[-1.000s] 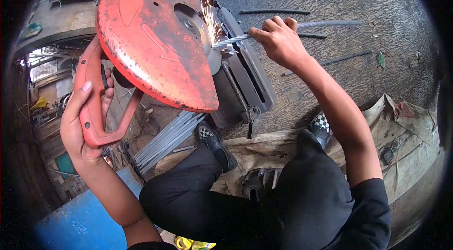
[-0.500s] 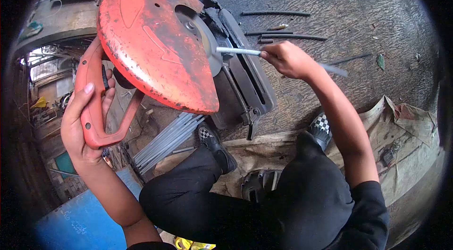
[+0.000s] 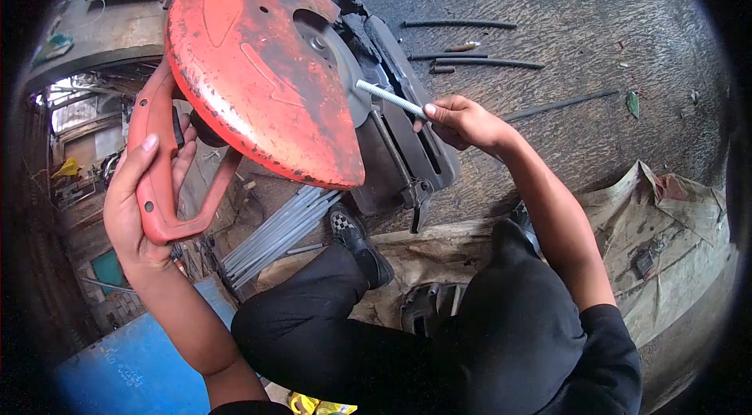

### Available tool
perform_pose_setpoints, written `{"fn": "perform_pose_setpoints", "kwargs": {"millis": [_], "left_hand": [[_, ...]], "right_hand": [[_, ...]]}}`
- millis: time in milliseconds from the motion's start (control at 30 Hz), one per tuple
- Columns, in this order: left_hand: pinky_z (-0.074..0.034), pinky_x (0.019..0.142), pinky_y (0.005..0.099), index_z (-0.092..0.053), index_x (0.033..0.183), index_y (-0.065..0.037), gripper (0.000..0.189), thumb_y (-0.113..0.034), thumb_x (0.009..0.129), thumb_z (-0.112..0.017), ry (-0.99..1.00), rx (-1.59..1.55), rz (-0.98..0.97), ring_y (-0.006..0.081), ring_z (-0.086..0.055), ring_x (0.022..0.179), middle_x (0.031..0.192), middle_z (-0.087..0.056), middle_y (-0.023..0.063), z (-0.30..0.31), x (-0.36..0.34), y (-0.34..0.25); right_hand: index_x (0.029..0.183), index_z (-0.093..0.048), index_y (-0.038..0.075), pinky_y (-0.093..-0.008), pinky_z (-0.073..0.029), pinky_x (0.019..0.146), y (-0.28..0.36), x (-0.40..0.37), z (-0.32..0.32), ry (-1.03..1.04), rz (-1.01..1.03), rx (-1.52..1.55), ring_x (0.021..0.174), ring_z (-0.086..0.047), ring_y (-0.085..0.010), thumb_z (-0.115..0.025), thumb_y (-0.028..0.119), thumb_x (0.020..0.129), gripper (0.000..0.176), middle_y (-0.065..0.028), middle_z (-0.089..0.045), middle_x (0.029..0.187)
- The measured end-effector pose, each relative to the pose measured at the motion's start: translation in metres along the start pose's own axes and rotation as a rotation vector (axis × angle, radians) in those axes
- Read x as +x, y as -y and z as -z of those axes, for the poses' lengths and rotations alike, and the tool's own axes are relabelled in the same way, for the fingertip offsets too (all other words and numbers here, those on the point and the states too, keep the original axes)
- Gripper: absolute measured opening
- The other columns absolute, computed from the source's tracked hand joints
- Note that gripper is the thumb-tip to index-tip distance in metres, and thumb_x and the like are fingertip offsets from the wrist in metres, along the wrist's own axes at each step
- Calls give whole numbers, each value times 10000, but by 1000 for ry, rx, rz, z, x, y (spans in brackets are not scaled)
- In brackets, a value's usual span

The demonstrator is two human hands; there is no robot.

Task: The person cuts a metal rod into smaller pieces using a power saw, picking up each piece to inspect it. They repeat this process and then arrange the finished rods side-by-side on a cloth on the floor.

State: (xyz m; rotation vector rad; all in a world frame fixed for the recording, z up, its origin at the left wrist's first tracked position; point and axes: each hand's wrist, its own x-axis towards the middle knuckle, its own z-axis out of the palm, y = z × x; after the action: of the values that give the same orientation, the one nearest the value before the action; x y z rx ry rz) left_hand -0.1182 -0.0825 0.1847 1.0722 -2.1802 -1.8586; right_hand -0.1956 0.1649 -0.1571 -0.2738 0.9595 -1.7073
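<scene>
My left hand (image 3: 149,188) is wrapped round the red handle (image 3: 153,168) of a cut-off saw, its fingers near the black trigger. The saw's worn red guard (image 3: 266,78) covers most of the grey cutting disc (image 3: 356,90). Between the thumb and fingers of my right hand (image 3: 462,124) is a threaded metal rod (image 3: 388,96). Its threaded end points up and left and overlaps the disc's edge in this view; the other end is hidden by the hand. Below it lies the saw's dark base (image 3: 392,156) with a vise screw (image 3: 392,145).
Several grey rods (image 3: 278,235) lie in a bundle by my shoe (image 3: 356,247). Dark rods (image 3: 462,23) are scattered on the rough floor (image 3: 611,16). A crumpled tarp (image 3: 666,235) spreads at the right, a blue panel (image 3: 117,352) at lower left.
My right hand has moved slightly down and left, tilting the rod so its far end no longer shows past the hand. The saw head and left hand have hardly shifted.
</scene>
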Motion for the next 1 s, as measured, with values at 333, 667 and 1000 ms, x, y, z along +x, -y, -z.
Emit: {"fn": "perform_pose_setpoints", "kwargs": {"millis": [333,667,1000], "left_hand": [[-462,984,374,-389,1341,62,515,-99,890,-577,-10,-12,-29,265,-568,1102,1215,-551,198,-3,0,2],[-460,985,373,-391,1335,69,511,-103,890,-576,-8,16,-3,264,-574,1099,1214,-552,215,0,0,-1],[-444,1010,384,-372,1347,79,542,-105,883,-584,-18,6,8,273,-565,1115,1233,-538,223,-1,0,0]], "right_hand": [[991,-682,38,-268,-308,433,-10,9,1,-131,75,-353,488,-380,-60,-492,281,981,308,60,-403,550],[902,-645,-18,-407,-422,573,-12,14,-15,-373,396,-774,524,-468,-311,-569,186,910,218,-197,-504,590],[1059,-628,-20,-414,-450,552,-29,16,-22,-481,520,-940,590,-540,-405,-605,88,870,218,-266,-541,704]]}}
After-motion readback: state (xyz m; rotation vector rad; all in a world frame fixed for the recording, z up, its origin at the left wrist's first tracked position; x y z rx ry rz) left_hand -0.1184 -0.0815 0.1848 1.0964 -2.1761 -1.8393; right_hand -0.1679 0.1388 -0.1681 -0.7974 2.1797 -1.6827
